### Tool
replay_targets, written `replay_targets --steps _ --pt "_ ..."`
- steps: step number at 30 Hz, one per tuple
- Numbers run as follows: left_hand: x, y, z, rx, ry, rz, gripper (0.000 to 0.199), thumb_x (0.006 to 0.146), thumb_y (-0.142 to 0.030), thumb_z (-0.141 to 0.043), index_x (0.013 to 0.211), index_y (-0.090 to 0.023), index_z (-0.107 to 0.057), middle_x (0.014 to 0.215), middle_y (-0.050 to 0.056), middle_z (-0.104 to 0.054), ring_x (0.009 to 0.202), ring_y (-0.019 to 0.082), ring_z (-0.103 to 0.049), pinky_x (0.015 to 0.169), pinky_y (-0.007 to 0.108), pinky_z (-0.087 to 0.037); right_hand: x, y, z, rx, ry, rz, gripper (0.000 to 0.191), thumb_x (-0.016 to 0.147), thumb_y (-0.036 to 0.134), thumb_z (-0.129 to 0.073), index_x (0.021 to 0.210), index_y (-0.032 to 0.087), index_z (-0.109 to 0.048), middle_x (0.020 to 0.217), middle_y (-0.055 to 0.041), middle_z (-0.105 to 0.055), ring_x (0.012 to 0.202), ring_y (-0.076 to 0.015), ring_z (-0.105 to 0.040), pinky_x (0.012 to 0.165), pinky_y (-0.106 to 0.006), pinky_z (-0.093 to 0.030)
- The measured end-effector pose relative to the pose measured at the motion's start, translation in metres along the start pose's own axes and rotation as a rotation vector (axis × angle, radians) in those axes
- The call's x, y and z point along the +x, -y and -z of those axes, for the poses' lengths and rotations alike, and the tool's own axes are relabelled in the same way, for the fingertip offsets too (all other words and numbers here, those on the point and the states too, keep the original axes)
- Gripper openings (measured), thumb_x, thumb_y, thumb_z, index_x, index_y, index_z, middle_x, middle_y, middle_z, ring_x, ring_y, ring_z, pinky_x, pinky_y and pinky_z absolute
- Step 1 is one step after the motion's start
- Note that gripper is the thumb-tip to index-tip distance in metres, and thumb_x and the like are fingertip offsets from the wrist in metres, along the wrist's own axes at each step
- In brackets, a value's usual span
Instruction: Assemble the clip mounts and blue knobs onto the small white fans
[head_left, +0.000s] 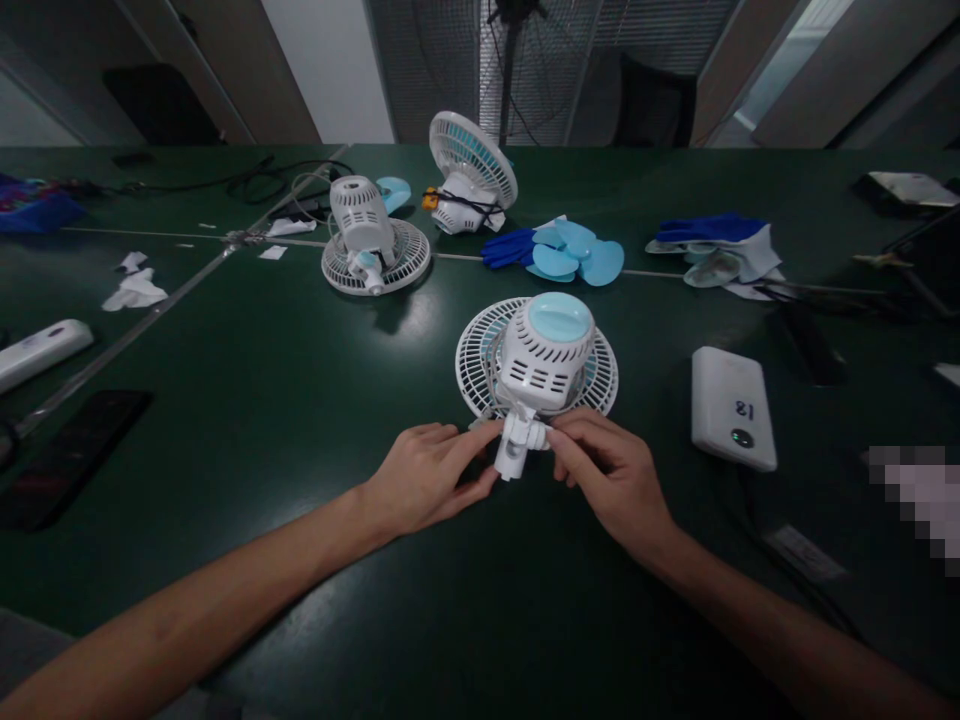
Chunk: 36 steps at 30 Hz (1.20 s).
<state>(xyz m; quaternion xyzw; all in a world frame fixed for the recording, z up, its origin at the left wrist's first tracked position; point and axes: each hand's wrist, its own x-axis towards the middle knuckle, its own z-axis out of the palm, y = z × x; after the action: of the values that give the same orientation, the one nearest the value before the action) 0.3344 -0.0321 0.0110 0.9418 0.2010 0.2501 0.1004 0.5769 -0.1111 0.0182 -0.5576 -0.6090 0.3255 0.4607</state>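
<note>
In front of me a small white fan (534, 365) lies face down on its round grille (476, 365), its motor housing with a light blue cap (560, 317) on top. From the housing a white neck joint (513, 448) sticks out towards me. My left hand (427, 470) pinches the joint's left side between thumb and fingers. On its right side, my right hand (611, 470) grips a small white knob (538, 436) with thumb and forefinger; the fingertips partly cover it.
Behind are another face-down fan (364, 220), a fan (469, 175) with a dark cord, light blue blades (577, 252) and work gloves (716, 245). A white power bank (733, 408) lies to the right, a dark phone (71, 455) to the left. Scraps of paper (135, 288) lie far left.
</note>
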Motion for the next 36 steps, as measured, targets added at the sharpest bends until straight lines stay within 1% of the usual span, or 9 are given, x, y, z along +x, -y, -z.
replay_targets --steps 2,6,10,14,19,23,26,32,36 --pt "0.001 0.0 0.001 0.008 0.0 -0.002 0.045 0.102 -0.031 -0.057 0.142 -0.016 -0.044 0.089 0.001 -0.076 0.067 0.016 -0.071 0.065 0.028 -0.058 0.0 -0.001 -0.001 -0.001 -0.001 -0.012 0.029 0.102 0.033 -0.061 0.077 0.02 -0.069 0.086 -0.003 -0.066 0.069 -0.0126 -0.063 0.056 -0.026 -0.05" --pt "0.001 -0.001 0.002 -0.023 0.01 0.042 0.044 0.101 -0.032 -0.058 0.141 -0.017 -0.045 0.096 0.003 -0.076 0.069 0.015 -0.069 0.066 0.028 -0.058 -0.003 -0.003 -0.002 0.037 -0.044 -0.073 0.014 0.1 0.035 -0.064 0.1 0.021 -0.069 0.081 -0.0002 -0.067 0.061 -0.0116 -0.062 0.053 -0.025 -0.05" --pt "0.0 0.0 0.002 0.062 0.087 -0.012 0.055 0.103 -0.03 -0.055 0.154 -0.022 -0.035 0.119 0.006 -0.073 0.084 0.018 -0.071 0.074 0.031 -0.06 -0.008 -0.003 -0.004 0.023 -0.063 0.02 0.014 0.098 0.028 -0.065 0.112 0.023 -0.065 0.086 -0.0004 -0.068 0.062 -0.0123 -0.065 0.054 -0.026 -0.052" --pt "0.001 0.001 0.003 0.208 0.153 -0.081 0.063 0.106 -0.031 -0.049 0.163 -0.03 -0.023 0.129 0.008 -0.068 0.088 0.02 -0.068 0.072 0.033 -0.059 -0.01 -0.002 -0.005 -0.061 -0.088 0.15 0.021 0.095 0.02 -0.067 0.115 0.024 -0.065 0.101 -0.0037 -0.067 0.067 -0.013 -0.064 0.056 -0.028 -0.053" --pt "0.002 0.0 0.004 0.237 0.16 -0.086 0.065 0.106 -0.032 -0.047 0.165 -0.031 -0.018 0.132 0.011 -0.064 0.09 0.022 -0.067 0.073 0.034 -0.059 -0.011 0.0 -0.006 -0.164 -0.121 0.253 0.028 0.093 0.013 -0.065 0.117 0.026 -0.065 0.109 -0.0052 -0.067 0.07 -0.0137 -0.063 0.057 -0.03 -0.055" --pt "0.002 -0.001 0.007 0.264 0.183 -0.118 0.069 0.104 -0.029 -0.05 0.165 -0.033 -0.017 0.135 0.012 -0.062 0.094 0.023 -0.067 0.075 0.034 -0.06 -0.011 0.0 -0.006 -0.187 -0.118 0.241 0.025 0.095 0.013 -0.065 0.115 0.026 -0.066 0.102 -0.0033 -0.069 0.071 -0.0143 -0.065 0.059 -0.03 -0.057" --pt "0.003 -0.001 0.008 0.282 0.191 -0.134 0.071 0.103 -0.026 -0.051 0.166 -0.031 -0.017 0.138 0.013 -0.06 0.095 0.024 -0.066 0.077 0.037 -0.061 -0.011 0.0 -0.006 -0.187 -0.113 0.219 0.024 0.095 0.015 -0.066 0.116 0.026 -0.067 0.098 -0.0017 -0.071 0.071 -0.0141 -0.066 0.061 -0.03 -0.057" --pt "0.0 -0.002 0.007 0.289 0.188 -0.122 0.073 0.102 -0.025 -0.051 0.166 -0.028 -0.016 0.14 0.014 -0.059 0.097 0.025 -0.065 0.077 0.036 -0.06 -0.012 -0.001 -0.004 -0.181 -0.097 0.203 0.025 0.096 0.02 -0.069 0.121 0.027 -0.069 0.102 -0.0036 -0.074 0.073 -0.0154 -0.068 0.063 -0.031 -0.058" --pt "-0.001 -0.002 0.006 0.294 0.18 -0.121 0.072 0.102 -0.025 -0.051 0.166 -0.028 -0.018 0.14 0.014 -0.059 0.098 0.025 -0.065 0.078 0.036 -0.06 -0.011 -0.001 -0.003 -0.157 -0.086 0.179 0.02 0.096 0.025 -0.069 0.116 0.026 -0.072 0.101 -0.004 -0.075 0.074 -0.0165 -0.069 0.064 -0.032 -0.058"
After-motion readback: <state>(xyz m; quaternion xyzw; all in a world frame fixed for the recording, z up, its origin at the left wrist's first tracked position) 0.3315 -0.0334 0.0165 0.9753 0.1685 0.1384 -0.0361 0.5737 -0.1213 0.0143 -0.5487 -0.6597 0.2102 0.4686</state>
